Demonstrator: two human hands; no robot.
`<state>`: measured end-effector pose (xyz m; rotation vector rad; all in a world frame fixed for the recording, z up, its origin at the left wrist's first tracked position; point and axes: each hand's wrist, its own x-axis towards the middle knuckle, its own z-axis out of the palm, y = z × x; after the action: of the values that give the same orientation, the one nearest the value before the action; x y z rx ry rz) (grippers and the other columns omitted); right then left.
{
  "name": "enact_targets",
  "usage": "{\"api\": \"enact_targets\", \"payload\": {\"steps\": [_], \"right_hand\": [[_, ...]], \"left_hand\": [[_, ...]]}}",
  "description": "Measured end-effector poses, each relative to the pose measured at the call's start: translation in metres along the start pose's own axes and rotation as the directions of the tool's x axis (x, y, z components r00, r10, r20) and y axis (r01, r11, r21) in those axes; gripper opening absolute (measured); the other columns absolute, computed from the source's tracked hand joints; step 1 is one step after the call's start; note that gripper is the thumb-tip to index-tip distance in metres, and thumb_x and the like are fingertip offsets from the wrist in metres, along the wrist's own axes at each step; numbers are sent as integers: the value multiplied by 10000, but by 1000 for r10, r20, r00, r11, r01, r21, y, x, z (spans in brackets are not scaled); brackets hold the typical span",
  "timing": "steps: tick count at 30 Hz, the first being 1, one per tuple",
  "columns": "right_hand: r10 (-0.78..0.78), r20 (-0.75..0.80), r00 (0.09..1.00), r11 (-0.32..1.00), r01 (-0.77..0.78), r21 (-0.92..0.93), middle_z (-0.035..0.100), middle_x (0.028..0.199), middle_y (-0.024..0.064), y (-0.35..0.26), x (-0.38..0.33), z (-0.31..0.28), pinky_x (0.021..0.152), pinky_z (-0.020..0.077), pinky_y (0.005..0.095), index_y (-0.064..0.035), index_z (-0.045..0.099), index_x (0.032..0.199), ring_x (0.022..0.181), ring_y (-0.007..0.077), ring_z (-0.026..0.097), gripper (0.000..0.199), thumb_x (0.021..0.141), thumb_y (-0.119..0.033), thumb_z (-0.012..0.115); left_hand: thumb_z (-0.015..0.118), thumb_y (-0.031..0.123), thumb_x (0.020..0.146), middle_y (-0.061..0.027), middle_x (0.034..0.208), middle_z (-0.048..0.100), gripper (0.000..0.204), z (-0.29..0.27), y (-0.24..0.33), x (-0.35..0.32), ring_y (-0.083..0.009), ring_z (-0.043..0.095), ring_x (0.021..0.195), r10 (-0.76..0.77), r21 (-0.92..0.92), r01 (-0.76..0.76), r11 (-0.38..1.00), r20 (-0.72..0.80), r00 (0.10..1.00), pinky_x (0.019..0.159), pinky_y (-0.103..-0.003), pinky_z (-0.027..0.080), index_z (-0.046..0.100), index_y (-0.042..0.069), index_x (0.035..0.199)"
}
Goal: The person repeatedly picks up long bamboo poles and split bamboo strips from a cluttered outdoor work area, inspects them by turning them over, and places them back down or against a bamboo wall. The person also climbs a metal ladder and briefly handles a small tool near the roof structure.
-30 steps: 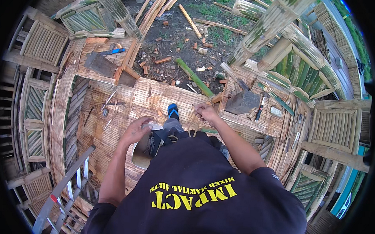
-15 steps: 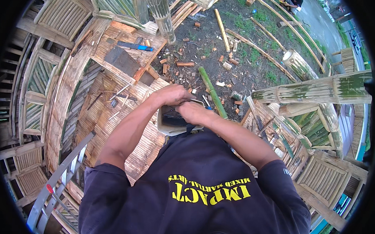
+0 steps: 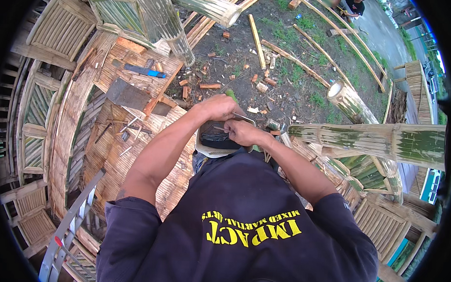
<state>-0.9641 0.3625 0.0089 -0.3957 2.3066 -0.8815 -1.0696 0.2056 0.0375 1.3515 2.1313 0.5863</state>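
Close in front of my dark shirt is a pale, squarish open container [image 3: 211,153]. Several thin dark pieces, which look like nails [image 3: 214,136], lie inside it. Over its far rim, my left hand [image 3: 220,107] is closed, with a thin edge showing by its fingertips; what it grips is too small to make out. My right hand [image 3: 242,132] reaches over the container's right side with fingers pinched together above the dark pieces. Whatever sits between those fingertips is hidden.
Slatted bamboo flooring [image 3: 147,163] bears a flat metal sheet [image 3: 128,94] and a blue-handled tool [image 3: 147,71]. A metal ladder [image 3: 73,220] leans at lower left. One thick bamboo beam [image 3: 364,141] crosses the right side. Offcuts litter the soil; a person [image 3: 353,6] is far off.
My right hand has drawn slightly away from my left, so more of the container's inside shows. The view has shifted, and my left hand now covers most of the green bamboo piece.
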Motion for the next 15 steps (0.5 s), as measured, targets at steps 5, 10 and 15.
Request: {"api": "enact_targets", "payload": {"steps": [5, 10, 15], "right_hand": [[95, 264, 960, 974, -34, -224, 732, 1012, 194, -2, 3, -48, 811, 542, 422, -19, 688, 1105, 980, 325, 704, 367, 864, -293, 732], [4, 51, 999, 852, -30, 523, 666, 877, 41, 28, 11, -110, 714, 510, 309, -44, 645, 1104, 756, 154, 623, 278, 980, -293, 653], [218, -167, 962, 436, 57, 898, 571, 832, -22, 44, 51, -158, 668, 481, 271, -102, 576, 1046, 693, 94, 547, 149, 1054, -247, 541]], "left_hand": [[682, 93, 830, -135, 1113, 729, 417, -20, -28, 28, -345, 682, 1025, 73, -41, -75, 996, -29, 997, 848, -464, 534, 714, 179, 1237], [724, 178, 832, -140, 1164, 720, 442, -44, -82, 34, -343, 673, 1073, 28, -74, -30, 997, -24, 999, 920, -441, 510, 699, 161, 1273], [681, 357, 937, -172, 1240, 692, 516, -72, -122, 37, -291, 651, 1160, -153, -482, 220, 848, 175, 973, 1008, -396, 483, 623, 66, 1359]]}}
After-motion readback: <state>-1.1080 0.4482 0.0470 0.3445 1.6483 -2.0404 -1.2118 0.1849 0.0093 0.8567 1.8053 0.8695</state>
